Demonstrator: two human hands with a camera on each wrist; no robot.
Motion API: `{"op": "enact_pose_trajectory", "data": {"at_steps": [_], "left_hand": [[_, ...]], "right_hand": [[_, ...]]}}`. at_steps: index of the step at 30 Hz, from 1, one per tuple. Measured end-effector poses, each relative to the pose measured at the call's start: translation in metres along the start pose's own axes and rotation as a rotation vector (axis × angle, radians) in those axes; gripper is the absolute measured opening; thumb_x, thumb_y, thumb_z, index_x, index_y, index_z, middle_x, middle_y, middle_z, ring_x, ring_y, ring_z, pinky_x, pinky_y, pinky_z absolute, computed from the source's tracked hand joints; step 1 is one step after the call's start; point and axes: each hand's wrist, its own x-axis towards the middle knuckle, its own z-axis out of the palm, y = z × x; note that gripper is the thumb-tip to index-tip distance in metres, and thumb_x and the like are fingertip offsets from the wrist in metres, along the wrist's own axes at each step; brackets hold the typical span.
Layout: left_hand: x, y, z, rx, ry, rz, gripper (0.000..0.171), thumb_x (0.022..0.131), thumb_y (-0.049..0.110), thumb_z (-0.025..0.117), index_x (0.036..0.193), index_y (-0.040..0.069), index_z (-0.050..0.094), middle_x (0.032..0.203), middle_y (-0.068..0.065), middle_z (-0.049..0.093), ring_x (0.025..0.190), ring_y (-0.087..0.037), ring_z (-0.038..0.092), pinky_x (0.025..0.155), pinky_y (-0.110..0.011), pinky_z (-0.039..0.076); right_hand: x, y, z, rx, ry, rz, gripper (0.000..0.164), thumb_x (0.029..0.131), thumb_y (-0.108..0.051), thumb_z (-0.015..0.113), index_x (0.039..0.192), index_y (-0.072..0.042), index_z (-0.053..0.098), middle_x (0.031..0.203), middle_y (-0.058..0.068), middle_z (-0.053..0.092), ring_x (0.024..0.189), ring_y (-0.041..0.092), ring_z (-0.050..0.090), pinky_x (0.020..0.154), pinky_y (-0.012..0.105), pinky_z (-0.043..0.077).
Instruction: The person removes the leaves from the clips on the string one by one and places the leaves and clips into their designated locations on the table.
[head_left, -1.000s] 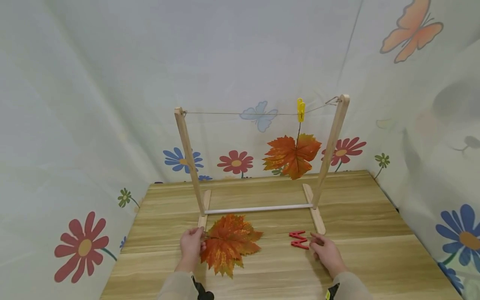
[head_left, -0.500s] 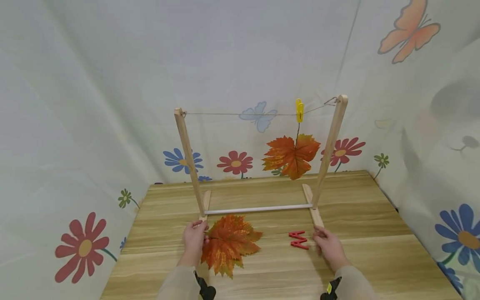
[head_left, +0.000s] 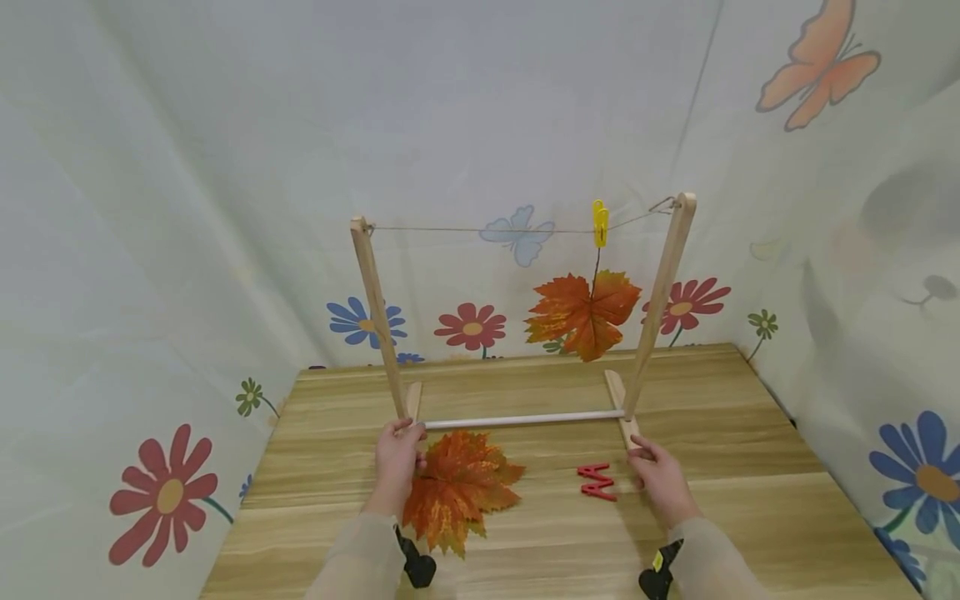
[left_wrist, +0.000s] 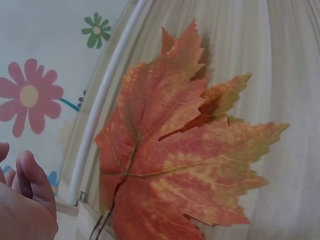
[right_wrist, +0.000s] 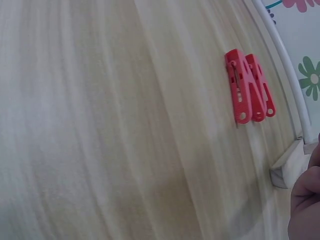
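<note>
A wooden stand (head_left: 375, 300) with two posts, feet and a white crossbar (head_left: 525, 419) stands on the table. My left hand (head_left: 397, 462) grips it low at the left post, fingers curled; the left foot's front is hidden behind this hand. Beside it lies an orange maple leaf (head_left: 457, 492), its dark stem showing in the left wrist view. With thumb and fingers, my right hand (head_left: 662, 482) holds the front end of the right foot. Red clothespins (right_wrist: 242, 90) lie just left of that hand. A yellow clothespin (head_left: 600, 225) holds another maple leaf (head_left: 588, 312) on the string.
The string (head_left: 450, 229) spans the two post tops. Behind and beside the wooden table (head_left: 735, 433) hangs a pale cloth (head_left: 480, 108) printed with flowers and butterflies. Dark wrist-worn devices (head_left: 418, 569) sit at both sleeves.
My left hand has left the lower leaf's stem and moved forward to the left post's base. The right hand has moved forward from beside the red clothespins onto the right foot.
</note>
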Motion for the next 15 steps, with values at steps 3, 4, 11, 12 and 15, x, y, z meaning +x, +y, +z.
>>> {"op": "enact_pose_trajectory", "data": {"at_steps": [3, 4, 11, 12, 15], "left_hand": [[0.001, 0.006, 0.003, -0.017, -0.007, 0.020, 0.043, 0.089, 0.015, 0.062, 0.124, -0.002, 0.046, 0.092, -0.016, 0.064, 0.042, -0.007, 0.046, 0.037, -0.022, 0.042], [0.001, 0.008, 0.004, -0.024, -0.009, 0.025, 0.042, 0.089, 0.015, 0.062, 0.124, -0.002, 0.046, 0.090, -0.014, 0.064, 0.042, -0.007, 0.046, 0.037, -0.021, 0.042], [0.003, 0.023, 0.014, -0.017, -0.017, 0.071, 0.036, 0.088, 0.016, 0.063, 0.119, 0.002, 0.050, 0.083, -0.007, 0.064, 0.043, -0.012, 0.047, 0.040, -0.025, 0.044], [0.003, 0.025, 0.016, -0.012, -0.019, 0.072, 0.035, 0.088, 0.017, 0.063, 0.118, 0.003, 0.051, 0.083, -0.006, 0.064, 0.043, -0.012, 0.047, 0.040, -0.025, 0.044], [0.004, 0.031, 0.019, -0.002, -0.027, 0.070, 0.033, 0.088, 0.016, 0.063, 0.117, 0.006, 0.052, 0.083, -0.006, 0.065, 0.042, -0.011, 0.047, 0.041, -0.026, 0.045]], "right_hand": [[0.002, -0.006, -0.001, -0.003, 0.003, -0.010, 0.043, 0.091, 0.000, 0.051, 0.133, 0.008, 0.043, 0.114, 0.028, 0.052, 0.070, 0.018, 0.052, 0.056, 0.025, 0.045], [0.003, -0.009, -0.002, -0.007, 0.004, -0.013, 0.043, 0.092, -0.001, 0.051, 0.133, 0.008, 0.043, 0.114, 0.028, 0.052, 0.068, 0.018, 0.052, 0.056, 0.025, 0.045], [0.005, -0.030, -0.004, -0.030, 0.022, -0.028, 0.042, 0.093, -0.003, 0.052, 0.133, 0.006, 0.044, 0.113, 0.024, 0.053, 0.056, 0.013, 0.048, 0.051, 0.025, 0.045], [0.006, -0.033, -0.005, -0.035, 0.025, -0.030, 0.042, 0.093, -0.004, 0.053, 0.133, 0.006, 0.044, 0.113, 0.024, 0.054, 0.055, 0.012, 0.048, 0.050, 0.025, 0.044], [0.009, -0.040, -0.007, -0.044, 0.023, -0.038, 0.043, 0.093, -0.005, 0.052, 0.134, 0.006, 0.043, 0.113, 0.023, 0.054, 0.055, 0.010, 0.047, 0.049, 0.023, 0.041]]}}
